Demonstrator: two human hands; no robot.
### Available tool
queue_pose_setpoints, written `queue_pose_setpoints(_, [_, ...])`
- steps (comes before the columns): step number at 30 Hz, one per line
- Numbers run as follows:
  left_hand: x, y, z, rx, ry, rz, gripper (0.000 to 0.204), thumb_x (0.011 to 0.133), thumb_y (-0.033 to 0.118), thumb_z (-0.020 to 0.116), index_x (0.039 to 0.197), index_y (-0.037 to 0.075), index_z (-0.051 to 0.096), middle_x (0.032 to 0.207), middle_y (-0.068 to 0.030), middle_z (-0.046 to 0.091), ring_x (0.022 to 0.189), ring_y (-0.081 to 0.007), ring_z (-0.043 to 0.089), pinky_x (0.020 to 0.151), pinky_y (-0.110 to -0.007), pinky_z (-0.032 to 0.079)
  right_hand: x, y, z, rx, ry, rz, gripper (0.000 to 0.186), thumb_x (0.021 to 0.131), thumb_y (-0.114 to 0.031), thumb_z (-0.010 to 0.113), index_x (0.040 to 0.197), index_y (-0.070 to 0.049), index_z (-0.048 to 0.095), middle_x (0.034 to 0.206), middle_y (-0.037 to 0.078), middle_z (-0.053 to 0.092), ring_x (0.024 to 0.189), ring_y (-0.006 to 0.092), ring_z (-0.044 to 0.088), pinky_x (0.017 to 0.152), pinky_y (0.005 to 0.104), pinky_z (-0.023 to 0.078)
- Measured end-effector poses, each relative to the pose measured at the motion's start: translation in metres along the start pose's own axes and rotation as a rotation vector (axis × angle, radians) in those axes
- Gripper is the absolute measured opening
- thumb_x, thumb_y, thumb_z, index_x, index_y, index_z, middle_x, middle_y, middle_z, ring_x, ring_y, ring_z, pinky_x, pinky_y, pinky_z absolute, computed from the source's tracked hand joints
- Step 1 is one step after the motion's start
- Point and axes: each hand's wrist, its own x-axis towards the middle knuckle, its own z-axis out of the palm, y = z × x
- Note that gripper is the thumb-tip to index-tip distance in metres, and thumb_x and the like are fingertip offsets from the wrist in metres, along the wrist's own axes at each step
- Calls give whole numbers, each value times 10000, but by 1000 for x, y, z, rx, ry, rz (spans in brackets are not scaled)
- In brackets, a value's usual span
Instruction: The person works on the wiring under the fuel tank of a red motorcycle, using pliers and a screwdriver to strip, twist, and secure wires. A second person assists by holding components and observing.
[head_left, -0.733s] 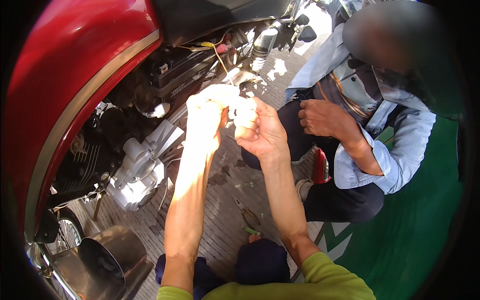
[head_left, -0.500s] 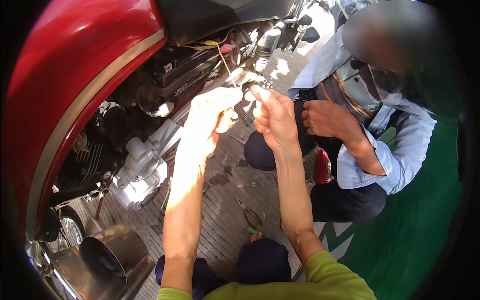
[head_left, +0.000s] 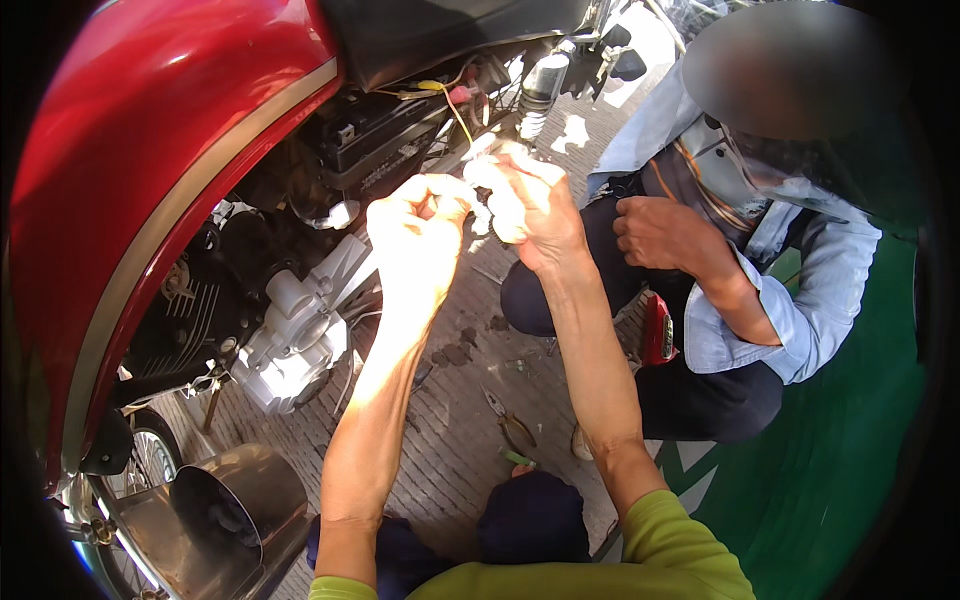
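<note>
A thin yellow wire (head_left: 459,118) hangs down from under the black seat of a red motorcycle. Its lower end meets the pinched fingertips of my right hand (head_left: 530,205), which is closed on it. Close on the left, my left hand (head_left: 415,225) is also closed, thumb against the curled fingers. Glare and the fingers hide whatever is in it. Just above the hands, beside the wire, are a pink-red connector (head_left: 460,95) and a black side casing (head_left: 375,145) of the motorcycle.
The red tank (head_left: 170,120) and silver engine cover (head_left: 290,350) stand at left, above a shiny curved metal guard (head_left: 215,520). Pliers (head_left: 510,420) lie on the grooved floor. At right, another person (head_left: 745,280) crouches near a red lamp-like part (head_left: 657,330) and a green surface (head_left: 800,480).
My right hand has moved up and left onto the wire, which earlier ran to my left fingertips. My left hand has dropped slightly away from it, staying closed.
</note>
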Motion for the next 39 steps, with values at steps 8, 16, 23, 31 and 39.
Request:
queue_pose_setpoints(8, [-11, 8, -2, 528, -15, 387, 73, 826, 23, 628, 880, 5, 673, 658, -119, 608, 536, -188, 555, 521, -286, 445, -7, -10, 1, -65, -65, -30, 113, 885, -6, 581, 977, 52, 610, 768, 37, 628, 457, 20, 443, 344, 171, 274])
queue_pose_setpoints(16, [-10, 33, -37, -365, -247, -500, 90, 801, 43, 614, 845, -9, 672, 572, 28, 506, 419, -40, 312, 409, -206, 229, -27, -15, 24, 28, -117, -143, 88, 857, -24, 609, 892, 50, 641, 766, 47, 613, 578, 26, 495, 450, 155, 306])
queue_pose_setpoints(23, [-28, 94, -48, 688, -98, 46, 202, 759, 227, 717, 779, 46, 631, 603, -113, 590, 561, -253, 591, 596, -354, 459, -30, -22, 38, 10, -4, 26, 105, 859, -84, 652, 876, 19, 666, 593, -64, 492, 414, -10, 338, 374, 180, 232])
queue_pose_setpoints(31, [-26, 107, -64, 1042, 100, 221, 474, 774, 428, 750, 878, -11, 604, 492, -20, 409, 446, -101, 342, 444, -281, 304, -58, -16, 35, 220, 53, 336, 260, 946, -232, 571, 904, 19, 624, 546, -69, 382, 411, 24, 313, 370, 202, 273])
queue_pose_setpoints(39, [-36, 75, -33, 571, -50, 98, 177, 837, 131, 698, 855, -32, 633, 531, 76, 352, 510, -11, 263, 457, -212, 218, -127, 54, -15, 810, 404, 873, 226, 802, 121, 434, 1023, 79, 460, 1078, 198, 486, 1077, 323, 509, 1071, 470, 392])
